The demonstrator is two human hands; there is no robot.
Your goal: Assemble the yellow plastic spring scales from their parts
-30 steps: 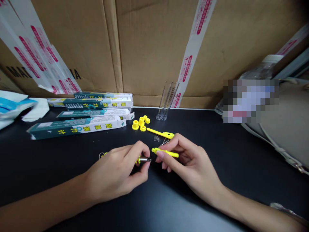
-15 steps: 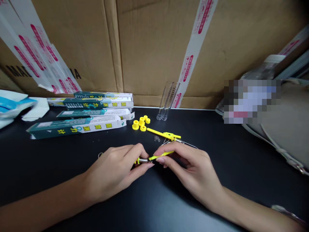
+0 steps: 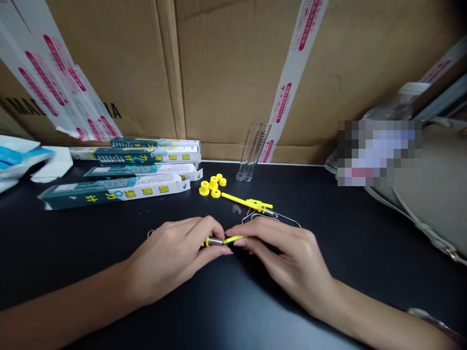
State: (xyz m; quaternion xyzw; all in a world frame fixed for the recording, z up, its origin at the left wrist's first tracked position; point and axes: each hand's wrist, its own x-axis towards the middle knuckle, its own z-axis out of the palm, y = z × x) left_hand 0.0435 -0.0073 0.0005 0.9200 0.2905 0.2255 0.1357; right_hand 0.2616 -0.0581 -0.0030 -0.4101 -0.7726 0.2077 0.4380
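One hand holds spring; other, yellow piece.

Tubes behind hands; boxes left of tubes; bag right

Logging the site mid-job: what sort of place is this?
Probably a makeshift work table: loose yellow caps and slim printed boxes lie on it, with taped cardboard standing behind.
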